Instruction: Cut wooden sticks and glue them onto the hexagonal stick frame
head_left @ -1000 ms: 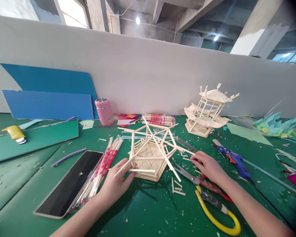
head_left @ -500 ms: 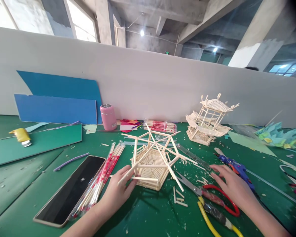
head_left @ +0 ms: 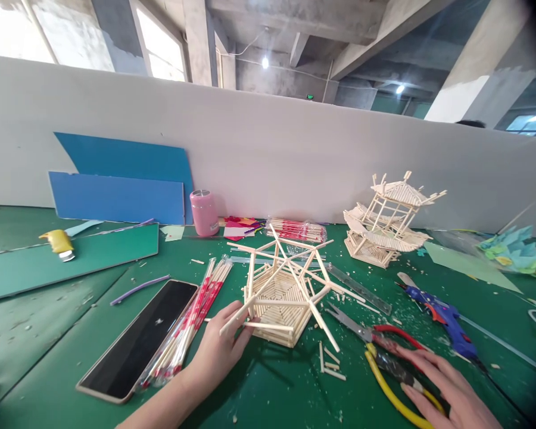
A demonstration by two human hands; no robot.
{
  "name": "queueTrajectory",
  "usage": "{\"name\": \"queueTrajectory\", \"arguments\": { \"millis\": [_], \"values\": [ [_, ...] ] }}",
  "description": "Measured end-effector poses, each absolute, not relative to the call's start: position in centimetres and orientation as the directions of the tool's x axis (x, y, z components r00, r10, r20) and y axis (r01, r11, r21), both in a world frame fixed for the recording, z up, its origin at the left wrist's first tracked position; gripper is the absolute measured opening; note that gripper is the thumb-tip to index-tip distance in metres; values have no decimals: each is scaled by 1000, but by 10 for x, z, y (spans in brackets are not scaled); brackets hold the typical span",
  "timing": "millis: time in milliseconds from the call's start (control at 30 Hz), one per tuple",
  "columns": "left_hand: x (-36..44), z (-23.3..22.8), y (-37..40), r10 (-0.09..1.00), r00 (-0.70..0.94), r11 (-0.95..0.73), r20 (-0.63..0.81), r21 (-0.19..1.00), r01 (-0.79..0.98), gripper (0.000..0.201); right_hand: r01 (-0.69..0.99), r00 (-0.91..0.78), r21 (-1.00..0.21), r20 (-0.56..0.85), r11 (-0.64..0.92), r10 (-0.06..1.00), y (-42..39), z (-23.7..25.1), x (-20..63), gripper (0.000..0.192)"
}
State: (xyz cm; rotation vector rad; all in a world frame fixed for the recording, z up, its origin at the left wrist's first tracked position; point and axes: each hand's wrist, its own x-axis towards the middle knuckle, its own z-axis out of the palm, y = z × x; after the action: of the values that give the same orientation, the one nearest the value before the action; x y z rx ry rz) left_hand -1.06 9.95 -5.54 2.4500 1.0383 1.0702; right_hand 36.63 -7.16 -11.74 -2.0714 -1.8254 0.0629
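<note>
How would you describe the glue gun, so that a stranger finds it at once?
Start at the finished stick pavilion near the grey wall. Come forward along the green table: the glue gun lies just beyond the right hand. It is the only blue tool; the pliers beside it have red and yellow handles.

A craft workshop in a bare concrete hall. Beyond the left hand (head_left: 218, 351) stand a stick-built frame (head_left: 279, 289) and a finished pavilion model (head_left: 386, 220); scissors (head_left: 366, 333) and a glue gun (head_left: 442, 313) lie beside the right hand (head_left: 451, 393).
</note>
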Motion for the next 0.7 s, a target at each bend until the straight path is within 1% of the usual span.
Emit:
{"name": "queueTrajectory", "arguments": {
  "millis": [100, 200, 233, 300, 367, 433, 467, 533, 700],
  "values": [
    [-10, -57, 98, 711, 452, -701, 538, 495, 514, 19, 947, 187, -301, 217, -116, 958, -58, -104, 377, 41],
    [-9, -58, 97, 711, 445, -700, 544, 495, 514, 19, 944, 217, -302, 267, -133, 939, -48, -89, 368, 42],
    [-8, -58, 97, 712, 446, -700, 543, 496, 514, 19, 937, 233, -323, 284, -136, 930, -44, -83, 358, 41],
    [-8, -58, 97, 714, 453, -699, 535, 499, 512, 20, 904, 261, -409, 302, -123, 917, -36, -68, 327, 35],
    [-9, -58, 96, 717, 462, -696, 522, 501, 514, 19, 861, 218, -508, 347, -13, 912, -26, -54, 288, 28],
    [-10, -59, 96, 721, 470, -693, 510, 500, 520, 19, 792, 85, -601, 284, 108, 955, -12, -43, 248, 24],
    [-10, -59, 95, 723, 472, -691, 505, 499, 523, 19, 762, 22, -629, 265, 155, 964, -5, -40, 232, 23],
    [-12, -60, 95, 725, 475, -688, 498, 495, 531, 19, 725, -25, -659, 268, 202, 963, 9, -38, 207, 17],
    [-14, -61, 96, 730, 480, -683, 487, 493, 539, 19, 693, -7, -688, 293, 216, 956, 34, -48, 188, 21]
  ]
}}
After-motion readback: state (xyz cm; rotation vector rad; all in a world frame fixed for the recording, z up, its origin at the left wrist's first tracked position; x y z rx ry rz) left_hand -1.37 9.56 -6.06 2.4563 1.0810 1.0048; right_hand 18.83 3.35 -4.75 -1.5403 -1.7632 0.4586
